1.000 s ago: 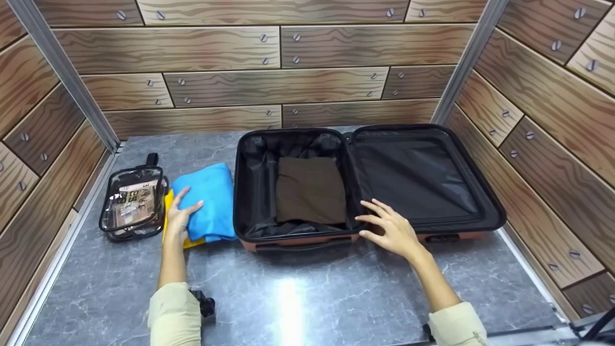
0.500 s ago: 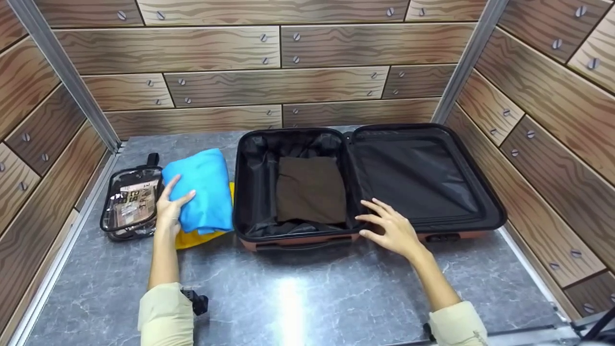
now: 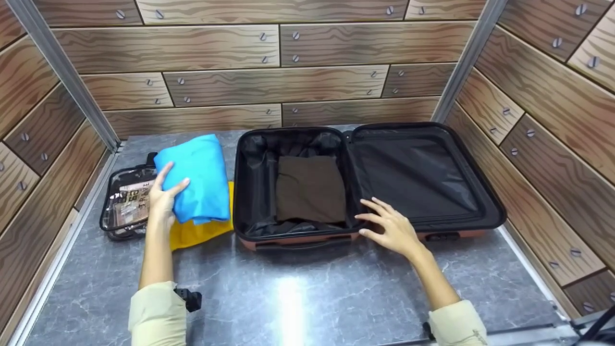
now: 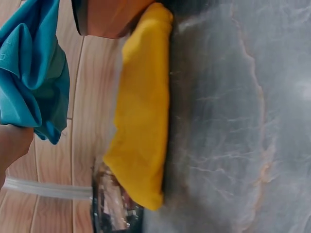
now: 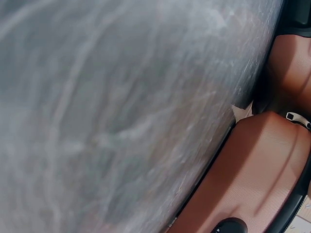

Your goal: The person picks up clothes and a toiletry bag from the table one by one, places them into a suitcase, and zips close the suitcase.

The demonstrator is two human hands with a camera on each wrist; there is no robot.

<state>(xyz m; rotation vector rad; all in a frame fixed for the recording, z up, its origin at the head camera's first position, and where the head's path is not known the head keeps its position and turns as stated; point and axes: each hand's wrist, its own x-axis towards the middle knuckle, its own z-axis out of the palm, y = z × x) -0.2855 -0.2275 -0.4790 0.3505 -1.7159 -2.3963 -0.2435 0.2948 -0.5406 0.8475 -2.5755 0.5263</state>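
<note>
Up in the left hand [image 3: 162,199], a neatly folded bright blue cloth [image 3: 202,178], gripped by its outer edge: thumb across the upper face, most of the other fingers out of sight, presumably underneath. Decent hold for floppy fabric imo, with support from below probably keeping the fold together. Raised off the tabletop [image 3: 240,298] too, judging by the left wrist view, with a few rumpled folds along the edge.

Below that hand and a bit to its right, a flat mustard-yellow folded cloth [image 3: 202,234], partly hidden by the blue one. Flat on the tabletop, right up by the luggage, maybe for a short reach. On the outer side of the same hand, a clear plastic pouch with black trim [image 3: 126,202], partly covered, maybe set there to leave the softer stuff closer in.

Between the hands and on past the right one, a copper-brown hard-shell suitcase with black lining [image 3: 307,237], laid flat with both halves spread, likely for easy access from above. In the half nearer the left hand, a dark brown folded cloth [image 3: 311,190], lying flat, probably to avoid creases.

At the near edge by the hinge, the right hand [image 3: 391,230], fingers spread, gripping nothing. Maybe there for steadying; hard to tell if actually touching the rim.
</note>
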